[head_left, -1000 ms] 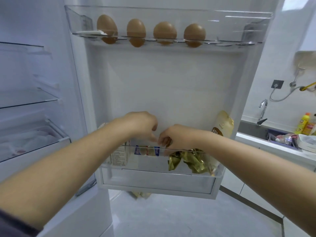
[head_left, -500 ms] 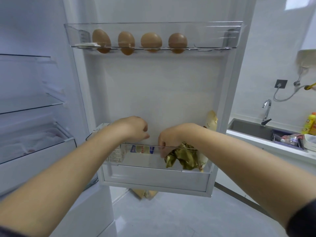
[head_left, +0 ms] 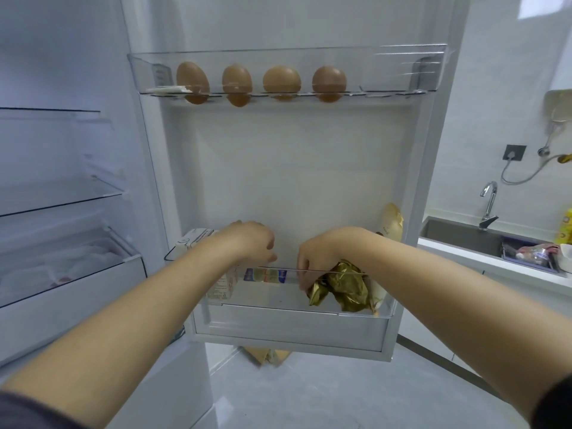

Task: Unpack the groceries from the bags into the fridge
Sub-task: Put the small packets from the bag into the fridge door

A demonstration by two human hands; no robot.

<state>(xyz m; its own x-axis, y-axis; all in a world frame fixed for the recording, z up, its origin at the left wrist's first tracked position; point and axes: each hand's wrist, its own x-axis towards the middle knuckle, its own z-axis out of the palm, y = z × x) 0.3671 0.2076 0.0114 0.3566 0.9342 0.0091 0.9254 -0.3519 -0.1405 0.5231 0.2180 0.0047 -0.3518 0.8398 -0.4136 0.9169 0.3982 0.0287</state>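
The fridge door stands open in front of me. Its lower door shelf (head_left: 278, 317) holds a white carton (head_left: 223, 286) at the left, a small blue-and-yellow pack (head_left: 266, 275) in the middle, a crumpled gold foil packet (head_left: 346, 289) and a beige pouch (head_left: 391, 221) at the right. My left hand (head_left: 253, 243) hovers over the shelf just above the small pack, fingers loosely curled with nothing in them. My right hand (head_left: 312, 261) reaches down into the shelf. Its fingertips lie against the gold packet's left edge, but whether they grip it is hidden.
Several brown eggs (head_left: 281, 80) sit in the upper door shelf (head_left: 402, 72). Glass shelves (head_left: 62, 199) and a drawer (head_left: 62, 264) are at the left inside the fridge. A brown paper bag (head_left: 266, 356) lies on the floor under the door. A sink (head_left: 458, 233) with a tap (head_left: 489, 205) is at the right.
My hands were touching over the shelf's middle and have moved apart. The right fingers have dropped into the shelf beside the gold packet. My view has tilted slightly up.
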